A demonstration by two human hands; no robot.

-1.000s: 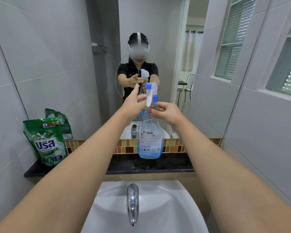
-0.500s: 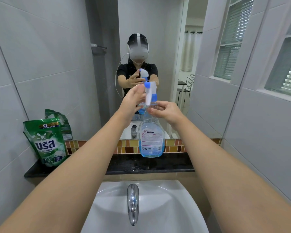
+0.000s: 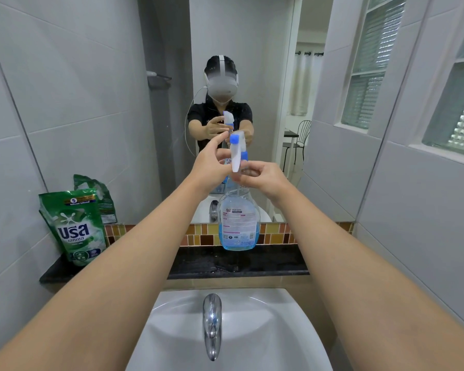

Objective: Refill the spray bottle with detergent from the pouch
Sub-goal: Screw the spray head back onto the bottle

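Observation:
A clear spray bottle (image 3: 239, 223) with a little blue liquid at its bottom stands on the black stone ledge (image 3: 273, 261) behind the sink. Its white and blue trigger head (image 3: 237, 151) is on top. My left hand (image 3: 212, 164) grips the trigger head from the left, thumb and fingers around it. My right hand (image 3: 265, 178) pinches the bottle's neck just below the head. A green detergent pouch (image 3: 74, 228) stands upright at the ledge's left end, away from both hands.
A white sink (image 3: 225, 338) with a chrome tap (image 3: 212, 325) lies below the ledge. A large mirror (image 3: 252, 76) behind the ledge reflects me and the bottle. Tiled walls close in on both sides; a window (image 3: 453, 103) is on the right.
The trigger head has turned a little between my hands, and my left hand's fingers have shifted around it. The bottle stays on the ledge and the pouch has not moved.

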